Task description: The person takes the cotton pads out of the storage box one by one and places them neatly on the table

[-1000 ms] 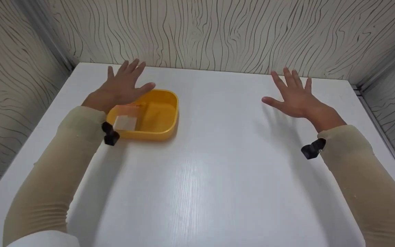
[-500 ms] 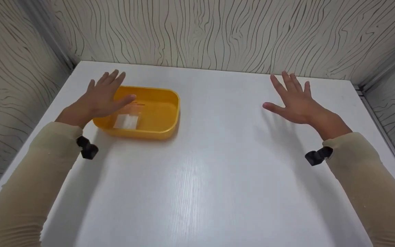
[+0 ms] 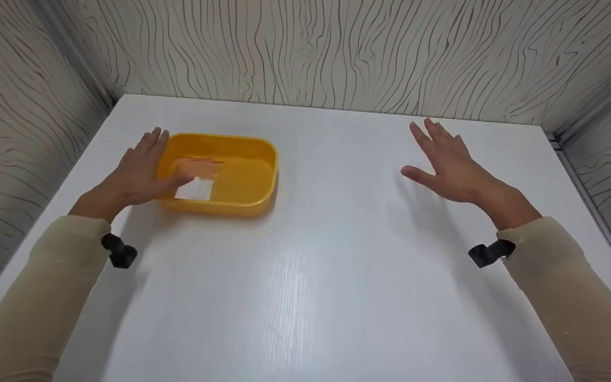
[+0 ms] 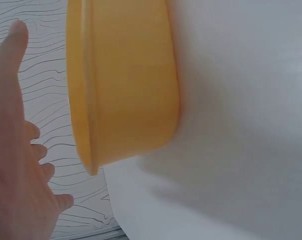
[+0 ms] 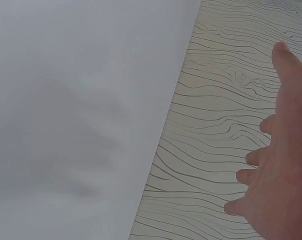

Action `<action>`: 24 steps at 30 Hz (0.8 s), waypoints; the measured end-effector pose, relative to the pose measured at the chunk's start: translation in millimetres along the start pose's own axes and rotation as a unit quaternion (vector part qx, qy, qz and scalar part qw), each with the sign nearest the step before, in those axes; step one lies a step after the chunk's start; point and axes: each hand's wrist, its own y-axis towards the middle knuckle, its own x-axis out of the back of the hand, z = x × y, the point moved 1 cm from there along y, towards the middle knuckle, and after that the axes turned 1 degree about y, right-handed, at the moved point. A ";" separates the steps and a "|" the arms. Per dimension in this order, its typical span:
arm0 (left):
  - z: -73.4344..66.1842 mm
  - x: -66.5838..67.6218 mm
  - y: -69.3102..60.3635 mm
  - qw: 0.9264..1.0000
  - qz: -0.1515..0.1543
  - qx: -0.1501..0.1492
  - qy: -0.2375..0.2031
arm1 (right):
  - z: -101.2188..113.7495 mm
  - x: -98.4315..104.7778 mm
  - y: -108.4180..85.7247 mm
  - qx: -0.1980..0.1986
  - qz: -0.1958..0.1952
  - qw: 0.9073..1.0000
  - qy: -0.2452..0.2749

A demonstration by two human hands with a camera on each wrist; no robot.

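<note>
A yellow rectangular plastic box with rounded corners and no lid stands on the left part of the white table. Inside it, at the left, lies a flat clear item with a white patch and reddish marks; its kind cannot be made out. Over the box's left end hovers my left hand, fingers straight and thumb spread, holding nothing. In the left wrist view that hand is apart from the box wall. My right hand hovers above the table's right side with straight fingers and holds nothing.
A wood-grain patterned panel rises behind the table's back edge. Similar panels flank the left and right sides, with grey metal rails at the corners. Small black devices sit on both wrists.
My left hand has moved left and toward me, uncovering more of the box. My right hand has shifted slightly toward me. The box stays where it was.
</note>
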 end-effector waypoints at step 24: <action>22.7 -25.5 -0.4 0.998 0.015 0.028 -0.057 | 15.5 -10.8 -2.4 0.008 0.000 0.996 0.090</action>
